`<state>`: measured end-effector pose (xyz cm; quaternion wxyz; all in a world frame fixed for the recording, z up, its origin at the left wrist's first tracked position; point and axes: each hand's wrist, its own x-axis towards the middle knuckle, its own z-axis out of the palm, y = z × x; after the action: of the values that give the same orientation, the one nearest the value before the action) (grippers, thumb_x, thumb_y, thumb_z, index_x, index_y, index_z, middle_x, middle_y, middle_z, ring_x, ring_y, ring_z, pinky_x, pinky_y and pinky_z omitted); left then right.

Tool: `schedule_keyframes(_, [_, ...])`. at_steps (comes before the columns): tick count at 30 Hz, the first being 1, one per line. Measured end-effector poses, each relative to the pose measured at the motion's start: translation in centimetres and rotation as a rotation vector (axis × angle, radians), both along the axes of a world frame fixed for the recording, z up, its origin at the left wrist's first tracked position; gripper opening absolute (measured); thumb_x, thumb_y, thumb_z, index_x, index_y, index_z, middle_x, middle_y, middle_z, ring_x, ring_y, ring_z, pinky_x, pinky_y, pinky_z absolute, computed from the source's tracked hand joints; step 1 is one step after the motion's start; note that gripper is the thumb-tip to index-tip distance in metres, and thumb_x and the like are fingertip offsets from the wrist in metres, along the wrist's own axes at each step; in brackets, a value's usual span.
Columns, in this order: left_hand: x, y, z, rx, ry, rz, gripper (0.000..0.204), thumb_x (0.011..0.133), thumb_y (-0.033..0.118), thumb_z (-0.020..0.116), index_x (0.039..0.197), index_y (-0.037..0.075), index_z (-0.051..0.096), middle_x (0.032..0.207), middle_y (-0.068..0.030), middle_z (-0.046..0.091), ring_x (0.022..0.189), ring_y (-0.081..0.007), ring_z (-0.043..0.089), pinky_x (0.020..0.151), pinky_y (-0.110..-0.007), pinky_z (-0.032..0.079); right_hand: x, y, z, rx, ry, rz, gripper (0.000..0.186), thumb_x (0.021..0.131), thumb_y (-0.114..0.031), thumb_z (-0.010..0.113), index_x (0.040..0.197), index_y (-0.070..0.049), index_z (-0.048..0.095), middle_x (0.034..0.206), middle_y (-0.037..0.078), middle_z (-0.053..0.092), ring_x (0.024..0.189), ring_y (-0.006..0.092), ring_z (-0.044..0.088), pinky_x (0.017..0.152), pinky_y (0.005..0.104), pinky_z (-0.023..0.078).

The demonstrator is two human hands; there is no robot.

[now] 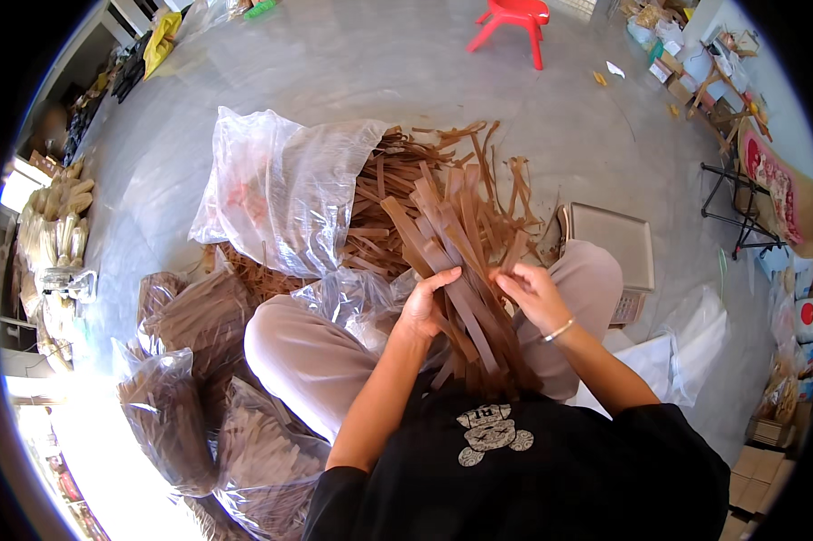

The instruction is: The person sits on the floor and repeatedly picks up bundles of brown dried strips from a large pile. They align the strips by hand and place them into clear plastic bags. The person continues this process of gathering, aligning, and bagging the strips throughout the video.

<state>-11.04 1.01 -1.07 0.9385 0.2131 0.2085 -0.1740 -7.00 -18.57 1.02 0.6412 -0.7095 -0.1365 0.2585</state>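
Observation:
A bundle of long, flat brown strips (456, 261) stands tilted between my knees. My left hand (422, 305) grips the bundle from the left, thumb over the strips. My right hand (534, 293), with a thin bracelet at the wrist, closes on the bundle's right side. More loose brown strips (397, 194) lie heaped on the floor just beyond, spilling from a large clear plastic bag (280, 185).
Several clear bags packed with brown strips (167, 415) lie at my left. A flat scale (615, 243) sits past my right knee, with white bags (686, 347) beside it. A red plastic chair (513, 22) stands far ahead. Boxes and a metal rack (740, 203) line the right wall.

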Motion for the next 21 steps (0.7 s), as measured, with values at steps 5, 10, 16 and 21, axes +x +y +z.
schedule_keyframes(5, [0.1, -0.1, -0.5, 0.026, -0.042, -0.023, 0.042, 0.078, 0.011, 0.064, 0.116, 0.001, 0.051, 0.108, -0.0142, 0.059, 0.099, -0.0286, 0.057, 0.089, -0.042, 0.046, 4.4, 4.2, 1.1, -0.035, -0.285, -0.170, 0.034, 0.093, -0.025, 0.049, 0.108, 0.004, 0.056, 0.103, 0.011, 0.059, 0.099, 0.0162, 0.053, 0.086, 0.0266, 0.040])
schedule_keyframes(10, [0.3, -0.1, 0.6, 0.061, 0.042, -0.001, 0.044, 0.080, 0.014, 0.066, 0.118, 0.001, 0.049, 0.111, -0.0136, 0.057, 0.103, -0.0285, 0.055, 0.090, -0.043, 0.045, 3.7, 8.4, -0.1, -0.154, -0.552, -0.123, 0.084, 0.091, -0.051, 0.040, 0.135, 0.015, 0.009, 0.133, 0.033, 0.032, 0.128, 0.0377, 0.029, 0.106, 0.0408, 0.023])
schedule_keyframes(16, [1.3, 1.6, 0.6, 0.137, 0.043, 0.028, 0.040, 0.082, 0.018, 0.065, 0.116, 0.003, 0.052, 0.105, -0.0112, 0.060, 0.095, -0.0258, 0.059, 0.084, -0.041, 0.049, 4.8, 6.4, 0.7, -0.340, -0.370, 0.228, 0.103, 0.083, -0.061, 0.047, 0.136, 0.014, 0.001, 0.141, 0.032, 0.018, 0.135, 0.0356, 0.017, 0.109, 0.0381, 0.018])
schedule_keyframes(21, [3.1, 0.5, 3.5, 0.162, -0.025, 0.047, 0.044, 0.084, 0.026, 0.062, 0.120, 0.004, 0.049, 0.115, -0.0115, 0.055, 0.103, -0.0242, 0.054, 0.089, -0.038, 0.045, 3.0, 7.6, -0.1, 0.023, -0.309, 0.230, 0.104, 0.065, -0.034, 0.082, 0.137, 0.003, 0.017, 0.134, 0.017, 0.033, 0.128, 0.0246, 0.029, 0.107, 0.0342, 0.023])
